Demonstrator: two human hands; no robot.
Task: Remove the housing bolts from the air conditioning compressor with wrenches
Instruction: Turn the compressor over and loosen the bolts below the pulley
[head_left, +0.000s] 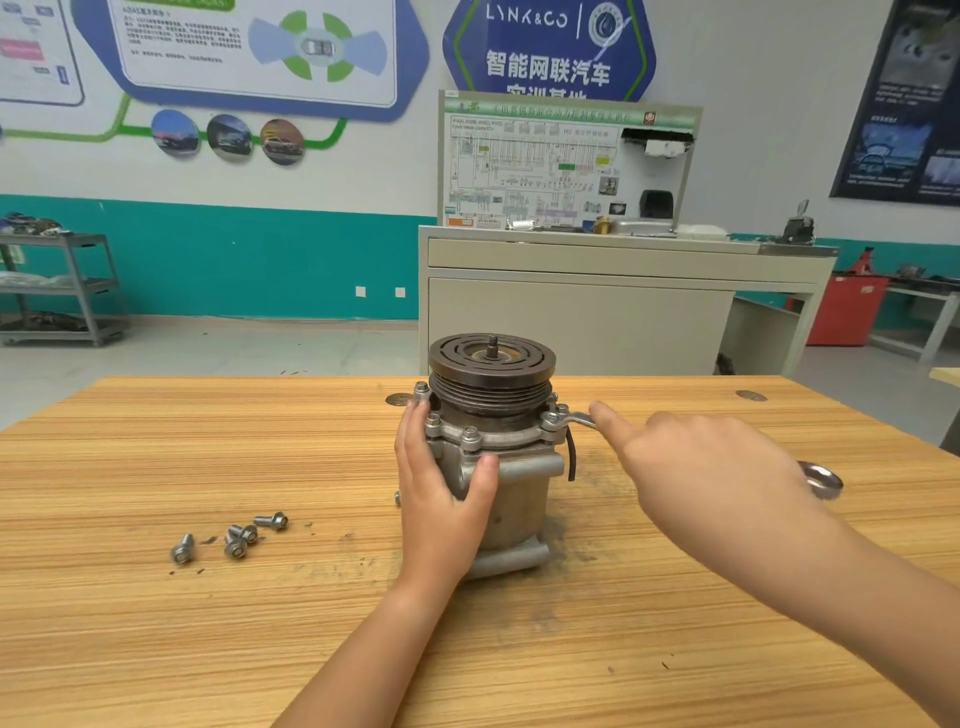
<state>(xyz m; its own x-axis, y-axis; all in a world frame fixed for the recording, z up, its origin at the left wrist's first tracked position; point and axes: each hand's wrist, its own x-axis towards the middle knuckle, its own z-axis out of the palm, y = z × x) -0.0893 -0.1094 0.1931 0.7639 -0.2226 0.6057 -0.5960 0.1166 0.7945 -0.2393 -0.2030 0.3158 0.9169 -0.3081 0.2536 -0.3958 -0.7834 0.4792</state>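
The compressor (519, 493) stands upright on the wooden table (208, 623), its dark pulley (491, 364) on top. Several housing bolts (470, 434) sit in its flange. My left hand (441, 493) wraps the body from the left, thumb across the front. A wrench (576, 418) has its open end on a bolt at the flange's right side. My right hand (701, 467) holds the wrench's handle, index finger stretched along it. The wrench's ring end (823, 478) sticks out past that hand.
Several loose bolts (236, 538) lie on the table left of the compressor. A beige training bench (597, 291) with a wiring board stands behind the table. A grey shelf cart (62, 291) is at the far left.
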